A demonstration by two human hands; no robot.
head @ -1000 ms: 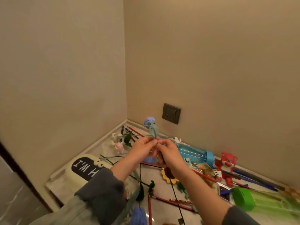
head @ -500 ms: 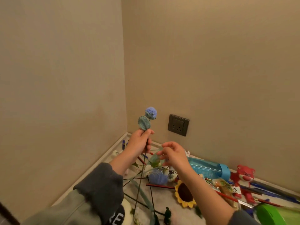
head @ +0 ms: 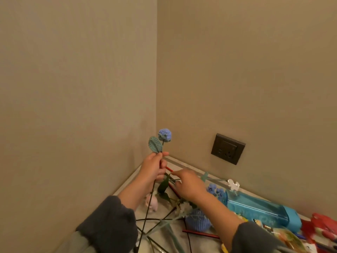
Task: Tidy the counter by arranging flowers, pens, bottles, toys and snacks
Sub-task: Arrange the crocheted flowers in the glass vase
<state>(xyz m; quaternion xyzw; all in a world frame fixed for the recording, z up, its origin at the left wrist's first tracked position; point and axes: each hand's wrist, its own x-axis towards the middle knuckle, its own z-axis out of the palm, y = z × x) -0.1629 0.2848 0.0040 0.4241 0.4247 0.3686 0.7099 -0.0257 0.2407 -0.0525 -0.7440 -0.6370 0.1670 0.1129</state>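
Head view: my left hand [head: 155,167] pinches 1 blue crochet flower [head: 164,135] by its thin stem; probably light, soft-headed. My right hand [head: 189,185] hovers at a leafy stem [head: 163,185], grip indeterminate.

The blue flower [head: 164,135] pinched in the left hand [head: 154,166] was crocheted yarn, nubbly and matt. Its green leaf [head: 155,144] was ribbed yarn too, on a thin, dark, wiry stem. The sleeve cuffs [head: 109,221] were soft grey cloth with a fuzzy nap. The walls [head: 73,88] looked matt and finely grained. The wall socket [head: 228,148] was dark plastic with a dull sheen. The bottle [head: 255,207] was translucent blue plastic, smooth and glossy. The counter [head: 127,185] looked like pale, smooth stone.
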